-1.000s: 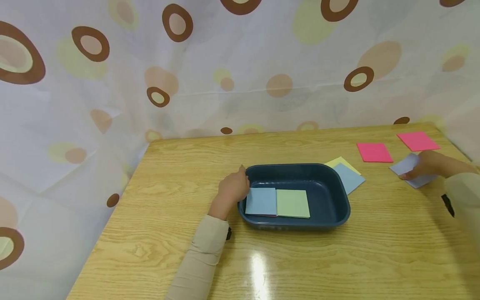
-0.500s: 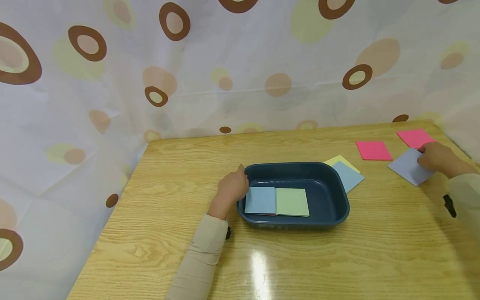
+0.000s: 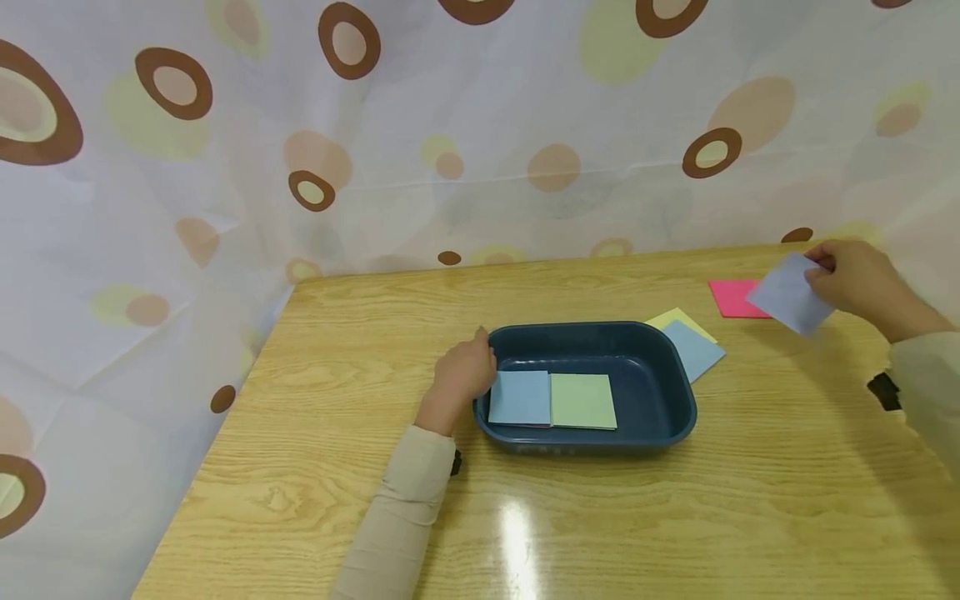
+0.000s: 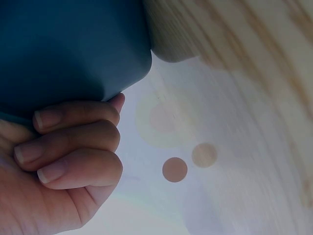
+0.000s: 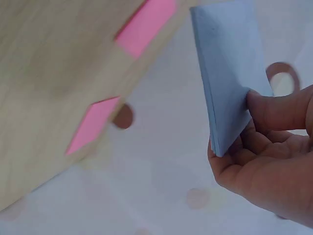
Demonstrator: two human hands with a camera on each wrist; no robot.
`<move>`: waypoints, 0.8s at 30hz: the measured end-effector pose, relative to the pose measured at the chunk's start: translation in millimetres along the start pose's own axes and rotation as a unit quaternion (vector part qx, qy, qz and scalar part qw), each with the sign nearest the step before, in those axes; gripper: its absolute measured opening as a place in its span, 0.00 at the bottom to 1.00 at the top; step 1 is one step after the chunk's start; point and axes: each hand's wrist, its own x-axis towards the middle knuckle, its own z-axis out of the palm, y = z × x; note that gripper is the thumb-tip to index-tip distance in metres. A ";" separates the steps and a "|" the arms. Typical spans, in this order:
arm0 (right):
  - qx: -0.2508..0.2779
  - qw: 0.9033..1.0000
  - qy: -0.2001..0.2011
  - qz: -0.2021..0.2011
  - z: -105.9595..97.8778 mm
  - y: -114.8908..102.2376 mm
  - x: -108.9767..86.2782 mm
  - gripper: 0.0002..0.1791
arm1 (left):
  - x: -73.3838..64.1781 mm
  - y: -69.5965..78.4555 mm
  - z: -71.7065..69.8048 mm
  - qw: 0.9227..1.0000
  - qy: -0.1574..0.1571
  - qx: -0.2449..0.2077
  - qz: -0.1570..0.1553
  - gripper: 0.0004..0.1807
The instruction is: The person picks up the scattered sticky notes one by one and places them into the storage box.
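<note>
My left hand (image 3: 465,373) grips the left rim of a dark blue plastic basin (image 3: 651,400); the left wrist view shows its fingers (image 4: 80,169) curled against the basin wall (image 4: 73,49). Inside, on the left, a light blue pad of sticky notes (image 3: 520,398) sits next to a pale green one (image 3: 583,402). Above the table at the far right, my right hand (image 3: 858,279) pinches a pale blue sticky note pad (image 3: 787,296) between thumb and fingers. Its layered edge (image 5: 211,112) shows in the right wrist view.
One pink pad (image 3: 729,298) lies partly behind the held pad; the right wrist view shows a second pink pad (image 5: 93,125) near the table edge. Yellow (image 3: 677,315) and blue (image 3: 697,352) pads overlap beside the basin's right end. A patterned sheet (image 3: 480,125) hangs behind the wooden table (image 3: 315,467).
My right hand has lifted the pale blue sticky note pad off the table and moved it up and slightly left, now overlapping a pink pad. The left hand and basin stay put.
</note>
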 end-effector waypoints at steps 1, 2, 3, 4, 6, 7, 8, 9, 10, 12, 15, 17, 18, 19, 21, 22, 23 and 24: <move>0.004 1.000 -0.004 -0.002 -1.0 -7.3 0.0 0.24 | 0.4 0.2 -0.1 1.000 0.000 0.000 -0.001 0.27; 0.010 1.000 -0.007 -0.008 -1.7 -14.3 0.2 0.24 | 1.1 0.3 0.1 1.000 0.000 -0.001 -0.002 0.27; 0.015 1.000 -0.013 -0.012 -1.9 -21.6 0.2 0.24 | 1.7 0.4 0.3 1.000 0.000 -0.001 -0.002 0.27; 0.018 1.000 -0.017 -0.018 -1.6 -29.2 0.1 0.24 | 2.2 0.7 0.4 1.000 0.000 -0.001 -0.003 0.27; 0.026 0.999 -0.025 -0.033 -0.4 -44.6 -0.9 0.24 | 3.5 1.2 1.0 1.000 -0.001 0.001 -0.003 0.27; 0.030 0.998 -0.028 -0.042 0.9 -52.4 -1.3 0.23 | 4.1 1.5 1.4 1.000 -0.001 0.002 -0.004 0.27; 0.036 0.998 -0.035 -0.050 2.0 -60.2 -1.9 0.23 | 4.8 1.8 1.6 1.000 -0.001 0.004 -0.003 0.26; 0.040 0.997 -0.043 -0.058 3.2 -68.0 -2.7 0.23 | 5.2 2.1 1.7 1.000 -0.001 0.005 -0.004 0.26; 0.044 0.996 -0.048 -0.067 4.5 -75.5 -3.5 0.22 | 5.6 2.6 1.7 1.000 -0.001 0.005 -0.004 0.26; 0.049 0.994 -0.058 -0.077 7.8 -89.7 -5.0 0.21 | 6.2 3.4 2.1 1.000 0.000 0.005 -0.003 0.26; 0.053 0.992 -0.067 -0.096 14.0 -108.0 -6.9 0.20 | 6.3 3.7 2.6 1.000 0.001 0.004 -0.001 0.26; 0.054 0.990 -0.076 -0.106 19.1 -119.1 -8.2 0.19 | 5.6 3.8 2.8 1.000 0.002 0.004 0.000 0.26; 0.052 0.989 -0.080 -0.112 21.9 -124.6 -8.8 0.19 | 5.4 3.9 2.8 1.000 0.002 0.003 0.000 0.26; 0.051 0.988 -0.087 -0.118 24.8 -130.3 -9.4 0.19 | 5.2 3.9 2.9 1.000 0.002 0.003 0.000 0.26; 0.045 0.985 -0.101 -0.129 31.1 -142.5 -10.3 0.18 | 4.4 4.0 2.9 1.000 0.001 0.001 0.000 0.26; 0.042 0.984 -0.106 -0.135 34.4 -148.9 -10.6 0.17 | 4.0 4.0 2.8 1.000 0.001 0.000 -0.001 0.26; 0.038 0.983 -0.113 -0.141 37.4 -155.0 -10.7 0.16 | 3.7 3.9 2.8 1.000 0.000 -0.002 -0.002 0.26; 0.034 0.981 -0.119 -0.147 40.3 -160.6 -10.7 0.16 | 3.7 3.5 3.0 1.000 0.001 -0.002 -0.001 0.26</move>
